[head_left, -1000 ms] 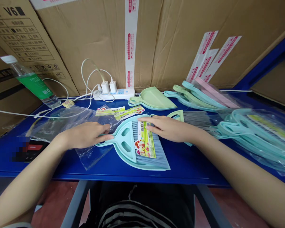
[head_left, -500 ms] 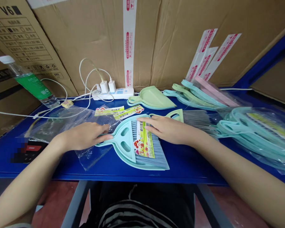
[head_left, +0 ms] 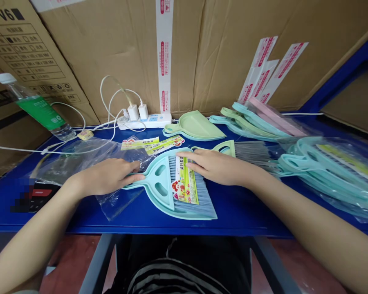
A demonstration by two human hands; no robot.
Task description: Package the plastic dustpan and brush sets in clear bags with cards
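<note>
Blue table (head_left: pixel 79 222), left hand (head_left: pixel 99 176) closed on turquoise dustpan handle (head_left: pixel 138 185)

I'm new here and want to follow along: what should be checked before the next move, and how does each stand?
1. Left hand at the handle: ok.
2. Left grip firm: cannot tell, partly hidden.
3. Right hand at the card: ok, over its far end.
4. Brush lying on the dustpan: ok.
5. Card fastened to the brush: cannot tell.
6. Plastic clear of the left hand: not ok, it lies beneath.
</note>
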